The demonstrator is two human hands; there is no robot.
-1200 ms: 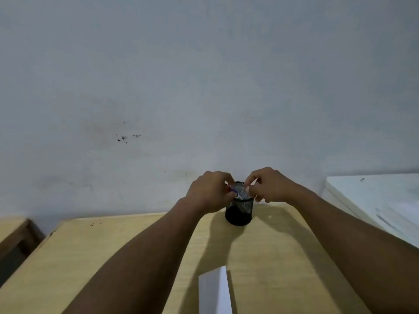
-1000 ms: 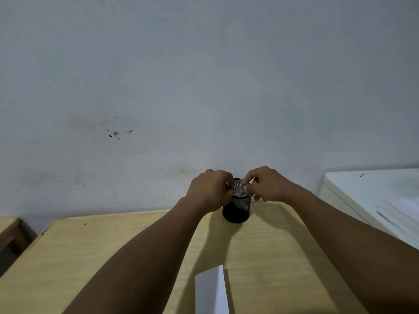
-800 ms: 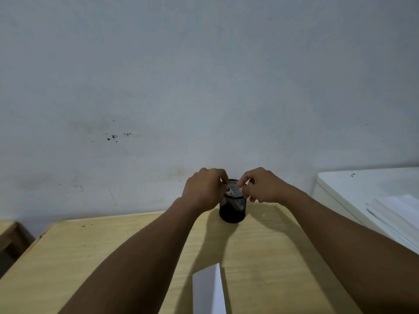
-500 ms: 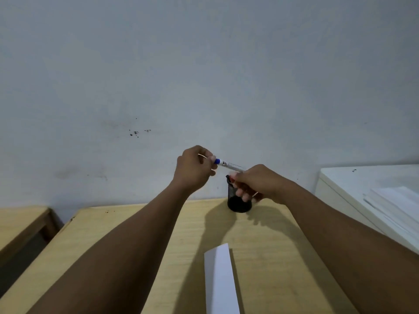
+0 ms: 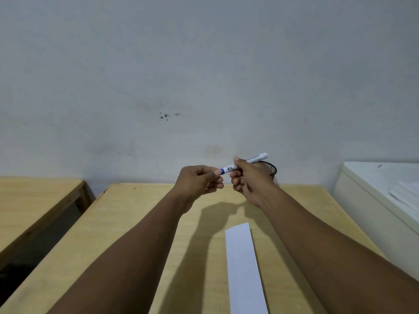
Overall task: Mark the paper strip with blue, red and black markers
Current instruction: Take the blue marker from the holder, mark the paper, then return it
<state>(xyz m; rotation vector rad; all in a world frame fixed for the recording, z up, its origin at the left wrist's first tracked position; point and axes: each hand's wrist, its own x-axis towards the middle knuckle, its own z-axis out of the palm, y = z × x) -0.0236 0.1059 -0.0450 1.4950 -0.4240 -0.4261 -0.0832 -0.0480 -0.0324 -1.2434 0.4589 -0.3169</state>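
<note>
Paper strip (image 5: 246, 268): white, flat, lying lengthwise on the pale wood-grain bench (image 5: 136, 223), between the two forearms and running off the near edge of view. Behind the bench stands a plain grey wall (image 5: 204, 64) with a few dark specks. A second wooden surface (image 5: 34, 200) sits to the left across a dark gap; a white cabinet (image 5: 374, 189) borders the right edge. Above the far bench, the right hand (image 5: 249, 180) grips the white barrel of a marker (image 5: 246, 163), while the left hand (image 5: 199, 181) pinches its blue end. A black mesh cup (image 5: 271, 167) shows partly behind the right hand.
</note>
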